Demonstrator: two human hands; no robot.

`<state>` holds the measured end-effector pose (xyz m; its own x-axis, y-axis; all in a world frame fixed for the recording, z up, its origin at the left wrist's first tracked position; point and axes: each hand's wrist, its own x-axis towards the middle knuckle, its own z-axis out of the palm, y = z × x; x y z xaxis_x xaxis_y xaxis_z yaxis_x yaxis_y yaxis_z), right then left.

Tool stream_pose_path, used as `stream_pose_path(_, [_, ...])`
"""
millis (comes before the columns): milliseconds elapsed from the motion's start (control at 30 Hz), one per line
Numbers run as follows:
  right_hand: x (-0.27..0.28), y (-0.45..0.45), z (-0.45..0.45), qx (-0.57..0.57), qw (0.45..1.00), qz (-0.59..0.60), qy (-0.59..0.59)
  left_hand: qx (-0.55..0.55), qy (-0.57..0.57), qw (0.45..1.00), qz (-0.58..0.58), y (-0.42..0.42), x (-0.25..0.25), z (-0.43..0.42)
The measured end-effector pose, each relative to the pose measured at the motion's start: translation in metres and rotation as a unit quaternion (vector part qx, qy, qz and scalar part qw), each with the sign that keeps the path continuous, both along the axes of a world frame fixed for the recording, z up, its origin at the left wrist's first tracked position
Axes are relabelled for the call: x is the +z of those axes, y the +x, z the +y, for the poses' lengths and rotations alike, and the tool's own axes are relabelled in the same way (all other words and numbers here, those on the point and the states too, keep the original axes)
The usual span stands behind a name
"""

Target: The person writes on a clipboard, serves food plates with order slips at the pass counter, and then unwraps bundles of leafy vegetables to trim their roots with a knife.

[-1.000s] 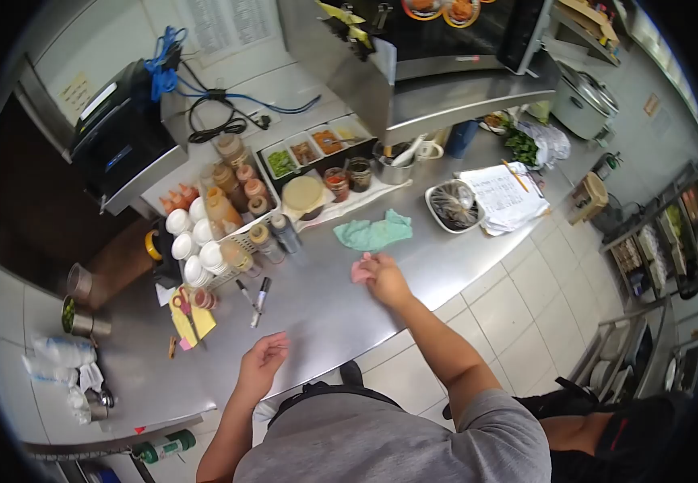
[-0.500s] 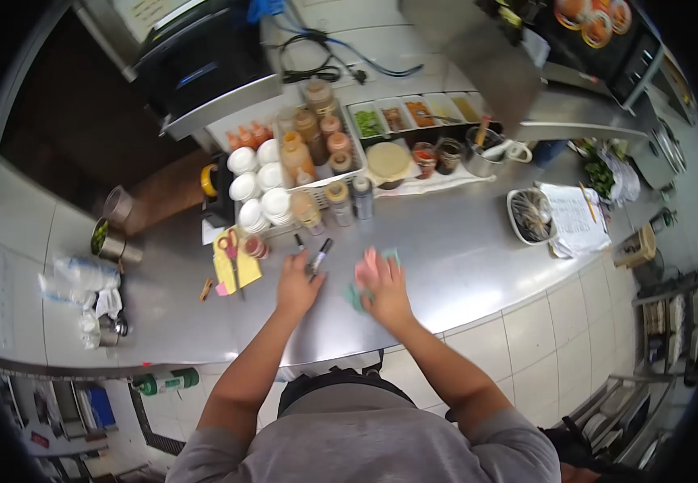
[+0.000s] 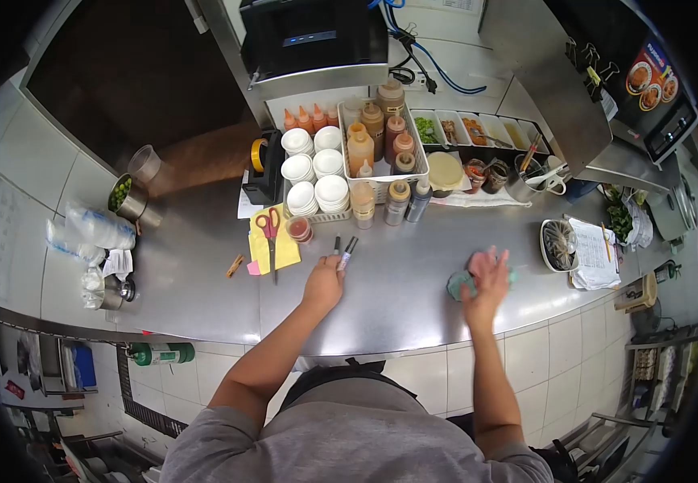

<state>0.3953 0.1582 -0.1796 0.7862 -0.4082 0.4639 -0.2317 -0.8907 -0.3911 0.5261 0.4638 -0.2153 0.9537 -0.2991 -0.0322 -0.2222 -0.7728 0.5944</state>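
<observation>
My left hand [image 3: 324,282] is closed round the lower ends of two markers [image 3: 347,252] on the steel counter [image 3: 397,314]. Over on the right, my right hand [image 3: 487,283] lies with fingers spread on a pink cloth [image 3: 478,262] and a green cloth [image 3: 461,284], pressing them to the counter. Red-handled scissors [image 3: 268,228] rest on yellow paper [image 3: 286,249], left of the markers. Beside them stands a small cup of red sauce [image 3: 300,230]. My right hand is slightly blurred.
Behind the hands are sauce bottles [image 3: 361,149] in a white basket, stacked white cups [image 3: 302,197] and a topping tray [image 3: 478,129]. A bowl [image 3: 558,245] and papers [image 3: 595,253] are at the right. Metal pots [image 3: 128,197] and plastic bags [image 3: 99,229] stand left.
The view has swung round. My left hand has come to the markers and closed on them. My right hand has moved onto the green cloth with the pink one and carried both rightward along the counter.
</observation>
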Motion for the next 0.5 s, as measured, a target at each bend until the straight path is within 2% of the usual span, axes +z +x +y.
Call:
stream_pose_path(33, [0.001,0.008,0.028,0.049,0.999,-0.019,0.007,-0.005,-0.055,0.998,-0.014,-0.003,0.0,0.003])
stream_pose_path(67, [-0.036,0.012,0.053,0.09,0.986,-0.028,0.137,-0.023,-0.104,0.994,0.01,-0.01,0.004,0.007])
stream_pose_path(100, [-0.029,0.016,0.087,0.13,0.96,0.003,0.247,-0.017,-0.11,0.994,0.011,-0.019,0.009,0.009])
stream_pose_path(133, [-0.029,0.016,0.121,0.145,0.868,0.063,0.471,-0.045,-0.176,0.983,0.016,-0.028,0.012,0.013])
stream_pose_path(167, [-0.024,0.017,0.138,0.154,0.869,0.073,0.466,-0.068,-0.24,0.968,0.019,-0.038,0.016,0.019])
stream_pose_path(233, [-0.012,0.024,0.181,0.215,0.712,0.206,0.636,-0.047,-0.285,0.957,-0.005,-0.058,0.019,0.034])
stream_pose_path(267, [-0.015,0.025,0.191,0.233,0.716,0.217,0.621,-0.039,-0.323,0.945,-0.031,-0.068,0.021,0.056])
stream_pose_path(300, [-0.022,0.025,0.196,0.239,0.741,0.229,0.583,0.007,-0.321,0.946,-0.039,-0.079,0.031,0.088])
stream_pose_path(367, [-0.018,0.027,0.204,0.235,0.794,0.237,0.508,0.025,-0.282,0.959,0.002,-0.099,0.054,0.152])
stream_pose_path(400, [-0.02,0.028,0.206,0.205,0.785,0.226,0.54,0.067,-0.248,0.966,-0.022,-0.113,0.049,0.188])
stream_pose_path(500, [-0.025,0.033,0.214,0.131,0.825,0.178,0.52,0.218,-0.182,0.949,-0.137,-0.159,0.023,0.292])
